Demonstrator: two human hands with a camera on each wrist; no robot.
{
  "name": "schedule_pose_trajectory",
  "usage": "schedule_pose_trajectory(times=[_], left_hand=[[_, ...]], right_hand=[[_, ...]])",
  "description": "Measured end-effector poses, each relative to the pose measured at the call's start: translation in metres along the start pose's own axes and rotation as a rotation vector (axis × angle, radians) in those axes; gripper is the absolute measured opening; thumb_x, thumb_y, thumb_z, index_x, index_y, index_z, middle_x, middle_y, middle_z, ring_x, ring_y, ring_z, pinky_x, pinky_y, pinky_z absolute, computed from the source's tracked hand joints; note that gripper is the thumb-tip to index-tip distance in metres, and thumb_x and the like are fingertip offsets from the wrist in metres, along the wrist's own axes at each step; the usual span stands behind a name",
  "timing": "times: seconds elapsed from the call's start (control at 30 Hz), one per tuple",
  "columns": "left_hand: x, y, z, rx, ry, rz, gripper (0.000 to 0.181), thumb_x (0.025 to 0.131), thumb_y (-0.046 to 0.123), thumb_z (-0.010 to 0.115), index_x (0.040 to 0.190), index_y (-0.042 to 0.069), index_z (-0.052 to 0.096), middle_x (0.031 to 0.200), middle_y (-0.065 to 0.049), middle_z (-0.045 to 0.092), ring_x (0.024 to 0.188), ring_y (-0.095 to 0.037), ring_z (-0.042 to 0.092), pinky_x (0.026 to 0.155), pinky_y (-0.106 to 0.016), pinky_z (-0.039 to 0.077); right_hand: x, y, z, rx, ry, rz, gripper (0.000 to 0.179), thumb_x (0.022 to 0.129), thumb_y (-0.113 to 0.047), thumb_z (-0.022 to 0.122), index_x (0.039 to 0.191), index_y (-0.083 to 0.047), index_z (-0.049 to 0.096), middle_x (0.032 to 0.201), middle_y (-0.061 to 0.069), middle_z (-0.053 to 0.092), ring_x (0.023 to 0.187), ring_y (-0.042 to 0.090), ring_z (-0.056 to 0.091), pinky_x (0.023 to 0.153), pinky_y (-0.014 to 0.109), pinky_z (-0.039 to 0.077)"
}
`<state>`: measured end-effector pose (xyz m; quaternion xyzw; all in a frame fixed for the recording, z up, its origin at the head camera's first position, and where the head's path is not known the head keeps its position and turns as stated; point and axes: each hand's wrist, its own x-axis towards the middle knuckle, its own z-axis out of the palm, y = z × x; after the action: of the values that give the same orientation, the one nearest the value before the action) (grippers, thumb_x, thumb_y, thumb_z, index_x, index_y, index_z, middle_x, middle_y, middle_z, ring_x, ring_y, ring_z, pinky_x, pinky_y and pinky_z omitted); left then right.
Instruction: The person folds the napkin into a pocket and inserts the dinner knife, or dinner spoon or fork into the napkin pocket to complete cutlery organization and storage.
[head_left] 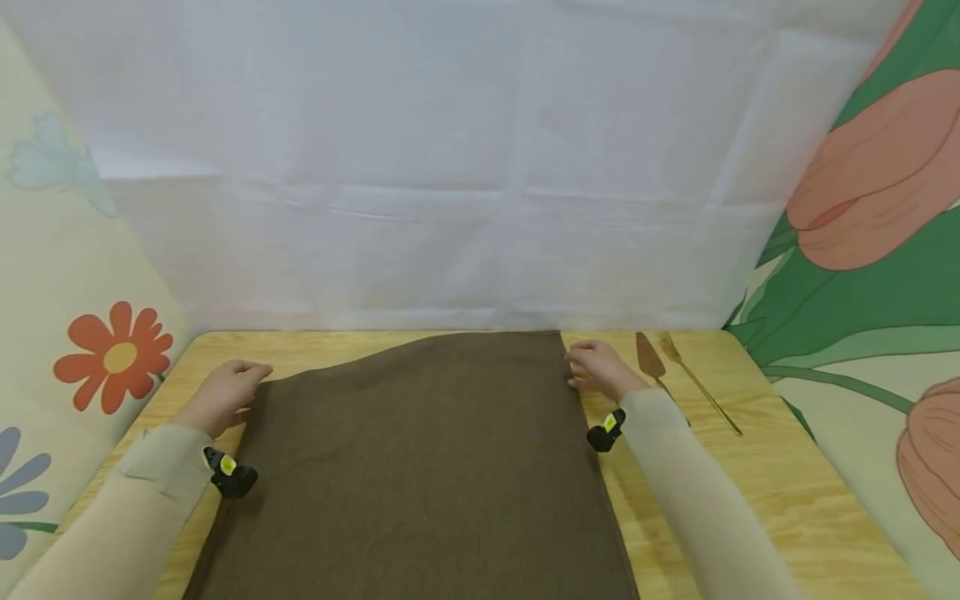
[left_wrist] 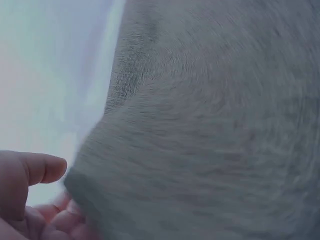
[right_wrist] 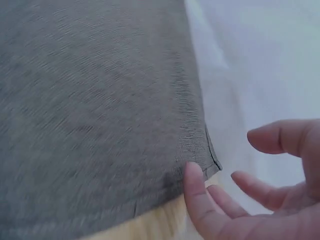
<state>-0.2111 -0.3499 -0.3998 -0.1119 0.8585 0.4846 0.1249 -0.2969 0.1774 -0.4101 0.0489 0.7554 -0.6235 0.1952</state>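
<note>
Right fingers (right_wrist: 200,202) (spread) meet the cloth (right_wrist: 100,125); head view alone shows a fork (head_left: 706,392).

Wooden table (head_left: 795,483), brown cloth (head_left: 435,458), cake server (head_left: 650,358), gold fork (head_left: 705,391)

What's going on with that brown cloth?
Somebody has a brown cloth spread over the wooden table. Their left hand is at its far left corner; their right hand, held open, is by the far right one. The cloth's far edge slants. A cake server and a fork lie to the right.
</note>
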Motion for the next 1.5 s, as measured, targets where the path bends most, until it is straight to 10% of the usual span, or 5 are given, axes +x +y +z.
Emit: schedule_pose_trajectory(times=[0.23,0.5,0.73,1.03,1.5], left_hand=[[0.008,-0.005,0.004,-0.113,-0.015,0.063,0.061,0.108,0.027,0.048,0.157,-0.002,0.028,0.127,-0.016,0.055,0.085,-0.004,0.063,0.075,-0.03,0.058],[0.009,0.011,0.003,-0.059,-0.139,0.197,0.062,0.103,0.004,0.045,0.16,0.001,0.022,0.156,-0.032,0.025,0.099,-0.013,0.06,0.076,-0.031,0.056],[0.01,0.026,-0.001,0.091,-0.032,0.29,0.049,0.104,0.009,0.045,0.151,-0.003,0.042,0.162,-0.028,0.021,0.135,-0.04,0.036,0.084,-0.022,0.047],[0.008,0.028,-0.004,-0.029,0.198,0.32,0.039,0.107,0.038,0.05,0.128,0.005,0.057,0.112,0.014,0.052,0.103,-0.003,0.047,0.1,-0.034,0.047],[0.011,0.054,-0.016,0.055,0.06,0.349,0.049,0.109,0.016,0.039,0.154,0.0,0.027,0.152,-0.031,0.034,0.133,-0.044,0.038,0.103,-0.056,0.042]], right_hand=[[0.005,-0.003,0.003,0.172,0.022,0.104,0.026,0.097,-0.008,0.055,0.12,0.004,0.051,0.089,0.006,0.054,0.066,0.008,0.052,0.063,0.019,0.051],[0.012,-0.014,0.005,0.223,0.038,0.183,0.009,0.099,-0.008,0.059,0.091,-0.007,0.057,0.073,-0.002,0.055,0.059,0.008,0.044,0.054,0.02,0.039],[0.011,-0.022,0.001,0.131,0.082,0.147,0.009,0.098,0.003,0.057,0.103,-0.003,0.051,0.072,-0.002,0.047,0.054,0.007,0.044,0.057,0.02,0.05],[0.012,-0.021,-0.001,0.312,0.047,0.015,0.043,0.094,0.014,0.042,0.064,-0.013,0.029,0.074,0.002,0.035,0.053,0.011,0.032,0.103,0.04,0.051],[0.009,-0.04,-0.008,0.106,0.022,-0.067,0.022,0.107,-0.012,0.051,0.12,0.005,0.054,0.074,-0.001,0.051,0.078,0.016,0.055,0.103,0.049,0.05]])
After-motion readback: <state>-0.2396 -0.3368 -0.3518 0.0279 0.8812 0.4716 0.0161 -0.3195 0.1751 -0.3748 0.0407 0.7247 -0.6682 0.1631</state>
